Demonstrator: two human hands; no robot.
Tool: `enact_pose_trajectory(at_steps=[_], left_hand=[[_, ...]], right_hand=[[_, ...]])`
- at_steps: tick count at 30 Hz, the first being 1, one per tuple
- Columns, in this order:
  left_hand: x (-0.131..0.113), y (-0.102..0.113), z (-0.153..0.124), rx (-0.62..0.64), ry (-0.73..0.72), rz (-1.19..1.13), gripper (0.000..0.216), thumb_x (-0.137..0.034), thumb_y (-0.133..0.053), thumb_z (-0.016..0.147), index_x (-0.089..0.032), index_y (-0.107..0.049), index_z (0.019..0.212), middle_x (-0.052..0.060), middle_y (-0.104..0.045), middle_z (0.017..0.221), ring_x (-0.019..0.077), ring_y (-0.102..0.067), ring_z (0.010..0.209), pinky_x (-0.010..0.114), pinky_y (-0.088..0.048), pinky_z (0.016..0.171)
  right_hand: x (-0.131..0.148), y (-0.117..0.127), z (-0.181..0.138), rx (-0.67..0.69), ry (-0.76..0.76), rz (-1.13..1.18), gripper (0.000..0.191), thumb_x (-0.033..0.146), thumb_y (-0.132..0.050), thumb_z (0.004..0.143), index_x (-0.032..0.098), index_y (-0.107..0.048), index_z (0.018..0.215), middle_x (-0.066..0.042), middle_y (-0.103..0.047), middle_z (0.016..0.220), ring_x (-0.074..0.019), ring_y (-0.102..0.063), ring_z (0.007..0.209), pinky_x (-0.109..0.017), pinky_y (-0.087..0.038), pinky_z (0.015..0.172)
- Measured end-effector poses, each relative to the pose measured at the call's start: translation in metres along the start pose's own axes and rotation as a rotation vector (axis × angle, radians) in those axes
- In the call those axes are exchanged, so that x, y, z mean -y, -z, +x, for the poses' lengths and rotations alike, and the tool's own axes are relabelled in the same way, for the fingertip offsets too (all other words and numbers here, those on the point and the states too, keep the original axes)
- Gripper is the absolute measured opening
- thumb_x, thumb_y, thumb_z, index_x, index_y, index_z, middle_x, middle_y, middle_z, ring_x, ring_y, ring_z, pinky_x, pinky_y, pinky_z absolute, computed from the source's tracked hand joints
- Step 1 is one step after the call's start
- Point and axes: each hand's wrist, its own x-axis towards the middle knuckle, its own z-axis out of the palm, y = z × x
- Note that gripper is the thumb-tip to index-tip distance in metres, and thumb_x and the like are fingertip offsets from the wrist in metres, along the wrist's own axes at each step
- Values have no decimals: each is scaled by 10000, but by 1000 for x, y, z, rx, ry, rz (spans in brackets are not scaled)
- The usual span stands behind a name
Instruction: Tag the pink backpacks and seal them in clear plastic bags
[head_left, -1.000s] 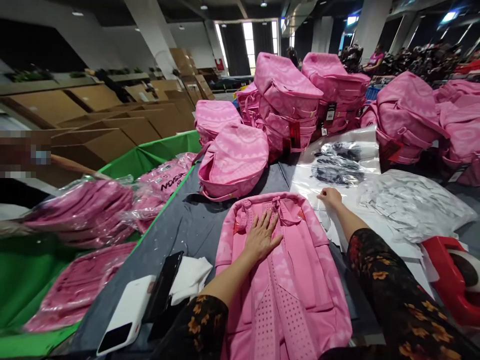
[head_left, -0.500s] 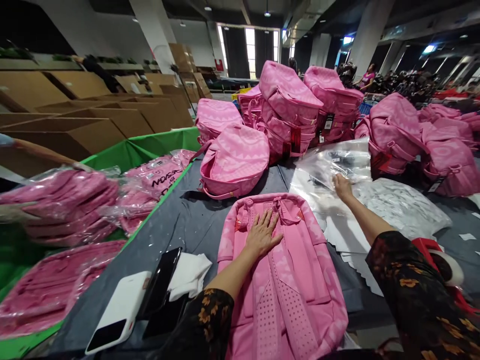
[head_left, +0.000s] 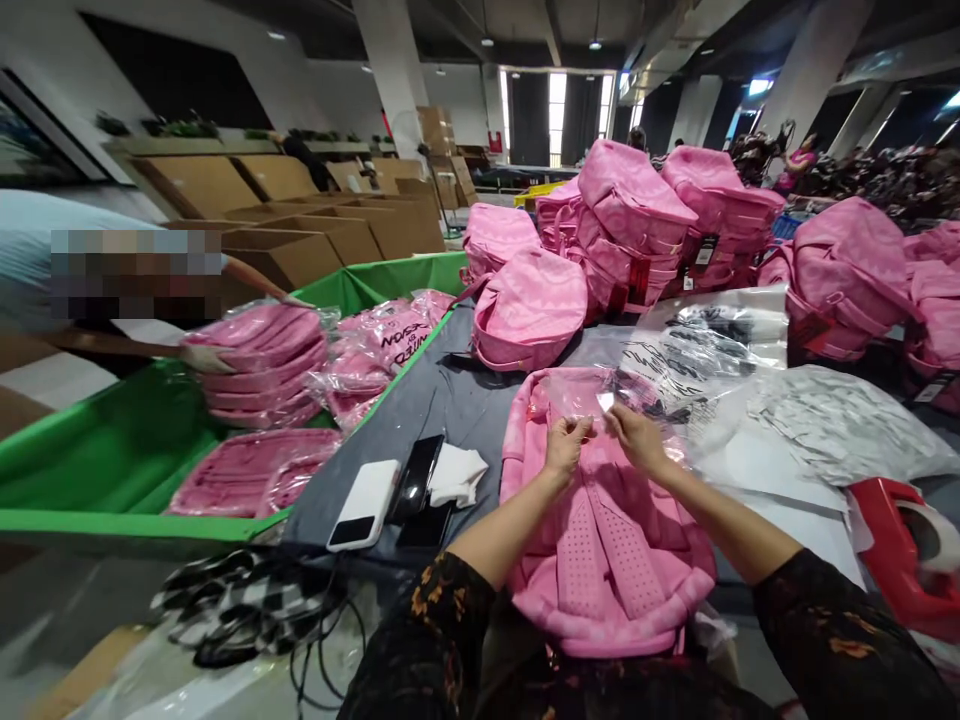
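Observation:
A pink backpack point(head_left: 600, 540) lies flat, straps up, on the grey table in front of me. Over its upper part I hold a clear plastic bag point(head_left: 600, 395) with both hands. My left hand point(head_left: 566, 445) pinches the bag's near edge on the left. My right hand point(head_left: 634, 435) pinches the same edge on the right. The two hands are close together above the backpack's top.
A stack of clear bags point(head_left: 712, 345) and a sack of white paper pieces point(head_left: 840, 420) lie to the right, with a red tape dispenser point(head_left: 896, 550) beside them. Phones and a white cloth point(head_left: 409, 490) sit left. Pink backpacks point(head_left: 637, 240) pile behind. Another person point(head_left: 202, 355) stacks bagged backpacks in a green bin.
My right hand drew a clear bag from the stack at the right over the backpack. My left hand lifted off the backpack and took the bag's edge. The view shifted left.

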Motion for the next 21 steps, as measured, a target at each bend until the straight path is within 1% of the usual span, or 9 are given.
enact_pose_trajectory(at_steps=[3, 5, 7, 8, 11, 13, 16, 18, 21], left_hand=[[4, 28, -17, -32, 29, 112, 447, -550, -651, 817, -204, -478, 591, 28, -597, 602, 181, -607, 630, 338, -524, 716], [-1, 45, -28, -64, 19, 191, 333, -455, -684, 789, -204, -530, 633, 49, -625, 684, 229, -644, 742, 397, -530, 802], [-13, 50, -38, -132, -112, 349, 232, -369, -696, 781, -186, -656, 917, 130, -692, 1034, 306, -648, 1071, 476, -487, 983], [-21, 49, -42, -159, -225, 469, 385, -335, -705, 780, -186, -647, 1129, 166, -642, 1260, 334, -567, 1262, 511, -426, 1078], [-46, 33, -44, -132, -560, 872, 718, -260, -665, 836, -221, -428, 1513, 167, -428, 1577, 339, -312, 1508, 559, -208, 1233], [-58, 27, -37, -78, -579, 1033, 585, -211, -552, 913, -236, -486, 1494, 152, -558, 1467, 332, -398, 1446, 566, -161, 1244], [-63, 37, -26, -82, -486, 1146, 364, -188, -433, 974, -246, -712, 1200, 128, -716, 1123, 324, -553, 1241, 581, -205, 1212], [-57, 51, -24, -124, -493, 1162, 333, -202, -430, 986, -257, -751, 1055, 112, -724, 1024, 314, -583, 1161, 581, -233, 1188], [-42, 65, -30, -153, -532, 1148, 326, -195, -459, 969, -270, -753, 1090, 99, -731, 994, 297, -605, 1079, 552, -287, 1139]], right_hand=[[-8, 10, 20, -84, -194, 207, 490, 670, -353, 987, 257, -431, 735, 7, -534, 570, -175, -503, 512, -288, -374, 551], [-15, 19, 35, -167, -276, 290, 515, 713, -333, 966, 267, -379, 713, 23, -452, 538, -173, -442, 491, -297, -365, 518], [-14, 24, 41, -203, -289, 321, 532, 739, -296, 957, 273, -351, 706, 33, -403, 535, -171, -410, 492, -298, -355, 497], [-9, 23, 40, -196, -276, 326, 539, 744, -280, 956, 272, -352, 707, 33, -401, 539, -170, -410, 495, -297, -355, 492], [12, 16, 23, -81, -133, 262, 522, 725, -337, 957, 252, -441, 761, 22, -477, 588, -170, -462, 528, -290, -374, 516], [25, 16, 3, 59, 43, 88, 430, 656, -492, 938, 232, -542, 897, 6, -564, 655, -176, -514, 574, -282, -377, 549], [24, 32, -27, 154, 165, -321, 261, 387, -647, 903, 233, -615, 1112, -54, -692, 823, -192, -585, 655, -274, -352, 566], [8, 51, -44, 98, 82, -571, 196, 207, -597, 906, 234, -660, 1089, -99, -722, 915, -205, -616, 714, -280, -335, 563], [-25, 80, -63, -45, -120, -719, 139, 156, -562, 903, 216, -688, 905, -125, -716, 929, -232, -640, 821, -286, -349, 580]])
